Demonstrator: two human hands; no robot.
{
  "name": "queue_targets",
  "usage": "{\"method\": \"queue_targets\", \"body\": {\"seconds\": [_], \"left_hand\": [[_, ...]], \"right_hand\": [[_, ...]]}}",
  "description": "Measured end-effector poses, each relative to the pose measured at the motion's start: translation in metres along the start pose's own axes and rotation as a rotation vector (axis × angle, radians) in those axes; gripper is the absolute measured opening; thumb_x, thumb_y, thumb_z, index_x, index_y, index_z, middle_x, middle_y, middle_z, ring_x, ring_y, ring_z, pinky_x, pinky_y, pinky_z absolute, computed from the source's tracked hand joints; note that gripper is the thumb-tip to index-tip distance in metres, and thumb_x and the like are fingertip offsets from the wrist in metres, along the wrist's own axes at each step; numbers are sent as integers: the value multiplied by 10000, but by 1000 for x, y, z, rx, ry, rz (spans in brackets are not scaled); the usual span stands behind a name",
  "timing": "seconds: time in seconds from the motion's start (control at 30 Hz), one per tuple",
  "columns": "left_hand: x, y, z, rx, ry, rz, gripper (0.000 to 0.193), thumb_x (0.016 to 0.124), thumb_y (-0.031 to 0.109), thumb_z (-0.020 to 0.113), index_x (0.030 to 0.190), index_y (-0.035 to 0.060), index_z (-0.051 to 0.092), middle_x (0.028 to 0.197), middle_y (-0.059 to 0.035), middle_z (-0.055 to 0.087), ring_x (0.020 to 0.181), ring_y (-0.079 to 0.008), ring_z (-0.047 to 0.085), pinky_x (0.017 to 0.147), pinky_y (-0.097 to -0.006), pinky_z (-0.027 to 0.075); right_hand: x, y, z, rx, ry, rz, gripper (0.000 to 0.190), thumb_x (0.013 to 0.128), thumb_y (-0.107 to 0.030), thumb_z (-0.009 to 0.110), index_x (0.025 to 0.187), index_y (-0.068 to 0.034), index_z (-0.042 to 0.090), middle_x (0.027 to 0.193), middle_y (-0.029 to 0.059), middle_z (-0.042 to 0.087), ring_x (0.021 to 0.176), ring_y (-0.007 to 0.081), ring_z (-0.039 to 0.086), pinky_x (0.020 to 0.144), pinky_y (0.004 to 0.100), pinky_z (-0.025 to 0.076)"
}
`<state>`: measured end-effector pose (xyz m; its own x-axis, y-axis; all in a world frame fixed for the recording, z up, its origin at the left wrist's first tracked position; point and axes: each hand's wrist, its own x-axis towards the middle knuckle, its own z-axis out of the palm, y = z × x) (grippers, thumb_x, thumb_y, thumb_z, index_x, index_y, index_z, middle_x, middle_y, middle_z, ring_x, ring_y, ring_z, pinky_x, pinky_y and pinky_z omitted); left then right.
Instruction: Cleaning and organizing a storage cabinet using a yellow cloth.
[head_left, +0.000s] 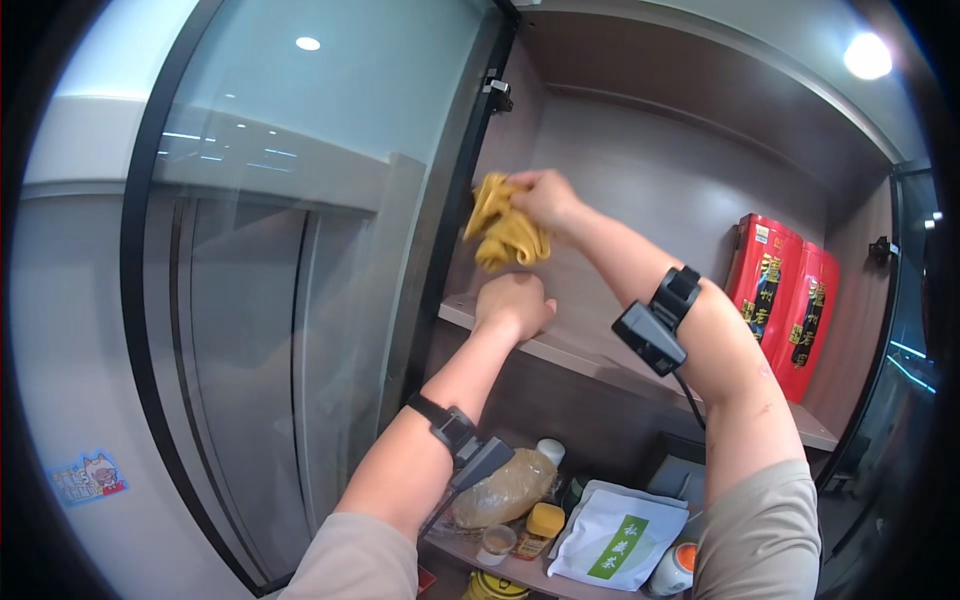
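Observation:
A crumpled yellow cloth (510, 236) hangs from the fingers of my right hand (549, 201), inside the upper compartment of a cabinet near its left side wall. Just below the cloth, my left hand (514, 301) is at the front of the upper shelf (585, 360), back of the hand up. Its fingers are curled out of sight, so I cannot tell whether it holds anything. Both forearms wear a strapped black device with a cable.
A black-framed glass door (300, 225) stands swung out on the left. Two red boxes (780, 300) bearing writing stand at the shelf's right. Below are a plastic-wrapped bundle (510, 491), a yellow-capped jar (541, 529), a small tub (496, 544) and a white pouch (619, 536).

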<state>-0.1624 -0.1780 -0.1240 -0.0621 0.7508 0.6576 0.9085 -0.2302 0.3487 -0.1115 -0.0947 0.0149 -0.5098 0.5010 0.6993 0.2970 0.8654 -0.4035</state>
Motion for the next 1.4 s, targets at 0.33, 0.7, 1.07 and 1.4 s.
{"method": "queue_targets", "body": {"seconds": [0.33,0.7,1.07,1.4], "left_hand": [[7,-11,15,-12,42,-8,298,872,355,651,859,87,782,869,-138,751,889,-325,721,841,-424,563],[6,22,5,-41,-7,75,356,901,391,647,888,57,768,891,-176,741,918,-356,710,837,-448,557],[10,-4,14,-61,17,45,328,914,345,646,814,54,759,846,-165,733,865,-364,703,804,-460,545],[2,-8,6,-27,22,20,355,905,380,648,950,49,768,939,-176,741,957,-355,704,858,-444,550]], "right_hand": [[83,0,-68,-15,787,92,325,928,-57,598,1233,36,655,1213,197,710,1181,336,668,956,412,551],[257,113,-109,-316,485,174,363,953,-81,527,1274,38,646,1250,193,680,1118,351,683,903,454,561],[230,-10,-80,451,384,-186,511,914,71,426,1397,-32,557,1197,157,623,997,314,658,812,482,573],[176,-40,-48,90,387,-870,569,855,46,526,1423,6,552,1476,125,505,1362,291,496,1135,291,361]]}}
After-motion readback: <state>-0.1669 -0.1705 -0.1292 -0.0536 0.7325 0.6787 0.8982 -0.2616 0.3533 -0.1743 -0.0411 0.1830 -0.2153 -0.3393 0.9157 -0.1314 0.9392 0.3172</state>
